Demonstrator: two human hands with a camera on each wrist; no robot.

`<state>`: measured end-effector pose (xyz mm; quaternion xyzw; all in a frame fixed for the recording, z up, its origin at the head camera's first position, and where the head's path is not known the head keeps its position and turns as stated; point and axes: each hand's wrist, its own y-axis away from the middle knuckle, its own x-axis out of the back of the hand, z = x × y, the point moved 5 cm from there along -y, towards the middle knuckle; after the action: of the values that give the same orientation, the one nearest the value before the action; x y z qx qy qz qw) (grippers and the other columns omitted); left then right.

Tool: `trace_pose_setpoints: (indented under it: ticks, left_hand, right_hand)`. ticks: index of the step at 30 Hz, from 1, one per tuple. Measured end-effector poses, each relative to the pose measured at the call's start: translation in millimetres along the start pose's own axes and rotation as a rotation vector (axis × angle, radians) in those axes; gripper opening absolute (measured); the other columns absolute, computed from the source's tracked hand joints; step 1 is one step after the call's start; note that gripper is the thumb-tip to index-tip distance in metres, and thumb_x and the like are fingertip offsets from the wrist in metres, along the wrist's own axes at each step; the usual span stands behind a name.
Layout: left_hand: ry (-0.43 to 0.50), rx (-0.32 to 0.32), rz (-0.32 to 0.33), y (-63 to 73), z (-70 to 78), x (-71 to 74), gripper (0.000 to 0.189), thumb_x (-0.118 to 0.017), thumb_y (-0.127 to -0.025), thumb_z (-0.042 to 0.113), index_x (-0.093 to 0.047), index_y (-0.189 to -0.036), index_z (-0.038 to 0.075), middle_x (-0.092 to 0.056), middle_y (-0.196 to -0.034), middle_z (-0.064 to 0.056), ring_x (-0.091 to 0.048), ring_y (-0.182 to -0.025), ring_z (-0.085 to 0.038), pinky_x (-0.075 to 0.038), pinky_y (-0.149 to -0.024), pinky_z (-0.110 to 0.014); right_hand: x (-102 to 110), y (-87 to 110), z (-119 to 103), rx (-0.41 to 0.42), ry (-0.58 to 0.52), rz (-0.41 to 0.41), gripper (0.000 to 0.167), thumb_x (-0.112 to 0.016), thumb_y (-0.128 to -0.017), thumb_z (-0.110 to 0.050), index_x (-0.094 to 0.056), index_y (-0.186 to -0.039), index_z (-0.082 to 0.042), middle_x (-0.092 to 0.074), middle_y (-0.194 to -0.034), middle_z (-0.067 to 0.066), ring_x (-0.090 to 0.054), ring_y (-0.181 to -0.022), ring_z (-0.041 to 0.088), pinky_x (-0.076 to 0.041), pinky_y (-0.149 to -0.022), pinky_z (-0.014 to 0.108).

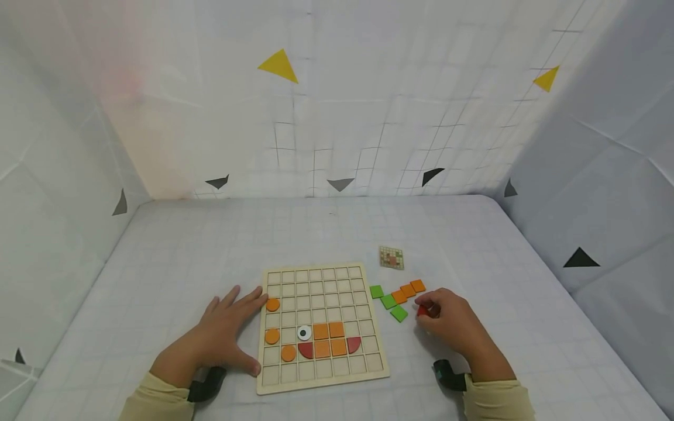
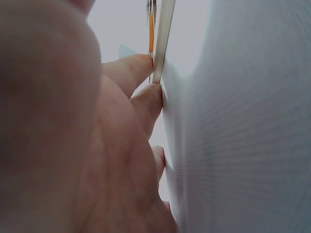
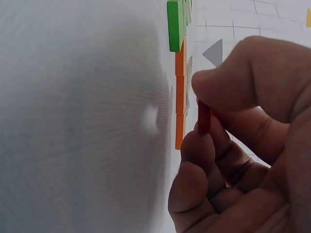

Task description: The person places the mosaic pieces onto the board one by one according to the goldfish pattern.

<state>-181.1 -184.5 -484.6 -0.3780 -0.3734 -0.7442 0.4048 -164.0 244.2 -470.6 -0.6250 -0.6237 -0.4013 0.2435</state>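
My right hand (image 1: 449, 320) pinches a small red tile (image 3: 204, 118) between thumb and fingers, just above the table and right of the loose tiles. Much of the red tile is hidden by the fingers. With fingers spread, my left hand (image 1: 221, 333) rests at the left edge of a wooden grid board (image 1: 323, 384), its fingertips touching that edge in the left wrist view. On the board lie orange squares (image 1: 320, 331), several orange discs (image 1: 272, 336), a round eye piece (image 1: 304, 333) and two red quarter-round tiles (image 1: 354, 344).
Between the board and my right hand lie green tiles (image 1: 399, 314) and a row of orange tiles (image 1: 408, 290). A small patterned card (image 1: 392, 258) lies behind them. White sheeting (image 1: 337, 117) with yellow and dark triangles stands around the table.
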Motion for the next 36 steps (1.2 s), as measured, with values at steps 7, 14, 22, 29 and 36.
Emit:
trace_pose_setpoints:
  ticks: [7, 14, 22, 29, 36]
  left_hand:
    - [0.001, 0.009, -0.004, -0.2, 1.4, 1.1, 0.138, -0.092, -0.040, 0.070, -0.037, -0.159, 0.025, -0.025, -0.169, 0.000, -0.004, -0.157, -0.045, -0.001, -0.120, -0.074]
    - [0.005, 0.008, -0.003, 0.8, 2.4, 1.7, 0.138, -0.092, -0.040, 0.069, -0.037, -0.159, 0.024, -0.026, -0.169, 0.000, -0.004, -0.157, -0.046, -0.001, -0.120, -0.074]
    - [0.004, 0.004, -0.006, 2.6, 5.2, 3.7, 0.138, -0.092, -0.041, 0.069, -0.037, -0.159, 0.023, -0.026, -0.169, -0.001, -0.005, -0.156, -0.047, -0.002, -0.120, -0.074]
    - [0.009, 0.004, -0.007, 2.2, 4.7, 3.7, 0.138, -0.092, -0.041, 0.070, -0.037, -0.159, 0.024, -0.025, -0.169, -0.001, -0.004, -0.157, -0.046, -0.002, -0.120, -0.074]
    - [0.012, -0.014, 0.004, 2.8, 3.6, 4.3, 0.138, -0.092, -0.041, 0.070, -0.037, -0.159, 0.022, -0.026, -0.169, -0.002, -0.006, -0.156, -0.047, -0.003, -0.119, -0.075]
  right_hand:
    - [-0.8, -0.6, 1.5, -0.003, 0.009, -0.005, 0.032, -0.075, -0.082, -0.015, -0.072, -0.114, -0.011, -0.065, -0.105, 0.005, -0.058, -0.089, 0.020, -0.053, -0.070, 0.029]
    - [-0.1, 0.1, -1.1, 0.033, 0.021, -0.005, 0.029, -0.073, -0.083, -0.010, -0.074, -0.112, -0.014, -0.066, -0.107, 0.002, -0.058, -0.091, 0.020, -0.054, -0.075, 0.032]
    - [-2.4, 0.6, -10.7, 0.174, 0.066, 0.011, 0.025, -0.069, -0.084, -0.006, -0.074, -0.106, -0.016, -0.065, -0.102, -0.002, -0.060, -0.090, 0.016, -0.057, -0.081, 0.037]
    - [-1.9, 1.8, -15.8, 0.194, 0.040, 0.009, 0.016, -0.068, -0.088, -0.011, -0.076, -0.099, -0.020, -0.063, -0.100, -0.003, -0.053, -0.078, 0.015, -0.048, -0.064, 0.025]
    - [0.9, 5.2, -28.5, 0.258, 0.004, -0.001, 0.012, -0.070, -0.089, -0.012, -0.076, -0.097, -0.019, -0.060, -0.096, -0.002, -0.052, -0.077, 0.015, -0.046, -0.061, 0.024]
